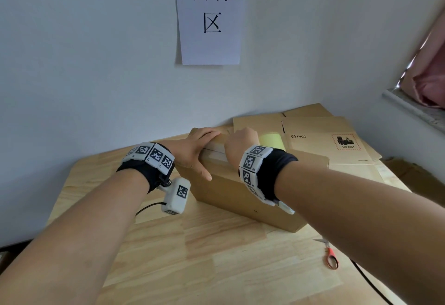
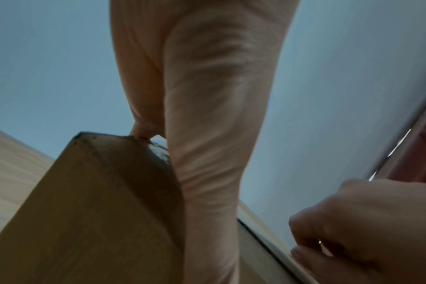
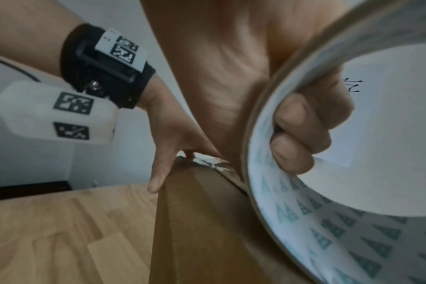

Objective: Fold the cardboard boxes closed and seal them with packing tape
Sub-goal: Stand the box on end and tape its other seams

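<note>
A brown cardboard box (image 1: pixel 240 198) stands on the wooden table (image 1: pixel 192 256) with its flaps down. My left hand (image 1: pixel 199 145) lies on the left end of its top, fingers straight across the seam and thumb down the front face (image 3: pixel 156 182). My right hand (image 1: pixel 240 143) sits right beside it on the box top and grips a roll of yellowish packing tape (image 1: pixel 272 139). Its fingers (image 3: pixel 302 134) curl through the roll's printed core (image 3: pixel 304 221). A crinkled end of tape (image 3: pixel 207 160) lies on the box top under the left fingers.
Flattened cardboard boxes (image 1: pixel 332 141), one with a PICO label, are stacked at the back right against the wall. Red-handled scissors (image 1: pixel 330 254) lie on the table at the front right beside a black cable (image 1: pixel 368 280). A paper sign (image 1: pixel 209 15) hangs on the wall.
</note>
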Demonstrator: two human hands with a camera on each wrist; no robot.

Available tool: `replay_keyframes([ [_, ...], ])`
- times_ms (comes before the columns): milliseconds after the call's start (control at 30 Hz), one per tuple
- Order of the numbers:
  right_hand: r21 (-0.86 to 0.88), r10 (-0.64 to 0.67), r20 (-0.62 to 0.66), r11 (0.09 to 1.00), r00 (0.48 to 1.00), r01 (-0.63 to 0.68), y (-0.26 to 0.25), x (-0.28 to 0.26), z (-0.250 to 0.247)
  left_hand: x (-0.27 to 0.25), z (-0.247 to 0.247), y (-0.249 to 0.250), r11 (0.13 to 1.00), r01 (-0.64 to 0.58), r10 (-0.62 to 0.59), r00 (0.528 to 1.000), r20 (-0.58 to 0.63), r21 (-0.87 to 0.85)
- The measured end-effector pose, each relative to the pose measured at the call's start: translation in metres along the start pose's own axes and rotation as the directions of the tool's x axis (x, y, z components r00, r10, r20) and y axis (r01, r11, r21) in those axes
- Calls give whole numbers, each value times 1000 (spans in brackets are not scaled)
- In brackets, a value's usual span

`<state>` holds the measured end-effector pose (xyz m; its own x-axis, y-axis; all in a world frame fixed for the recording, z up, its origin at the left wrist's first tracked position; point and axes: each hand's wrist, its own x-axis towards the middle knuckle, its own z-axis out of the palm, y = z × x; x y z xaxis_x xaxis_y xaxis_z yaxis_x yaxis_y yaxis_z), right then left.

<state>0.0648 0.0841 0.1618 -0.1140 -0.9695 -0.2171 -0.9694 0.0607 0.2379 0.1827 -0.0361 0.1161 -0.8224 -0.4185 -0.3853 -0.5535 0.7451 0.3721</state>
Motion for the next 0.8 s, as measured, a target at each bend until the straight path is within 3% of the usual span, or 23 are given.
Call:
replay_keyframes([
  [700,-132,-56,13,990,998,57,-11,5,10,0,0,-3,1000,0,0,1000,25,30],
  [800,-169,-75,22,983,997,78,-12,8,12,-3,0,-3,999,23,-21,998,58,-41],
])
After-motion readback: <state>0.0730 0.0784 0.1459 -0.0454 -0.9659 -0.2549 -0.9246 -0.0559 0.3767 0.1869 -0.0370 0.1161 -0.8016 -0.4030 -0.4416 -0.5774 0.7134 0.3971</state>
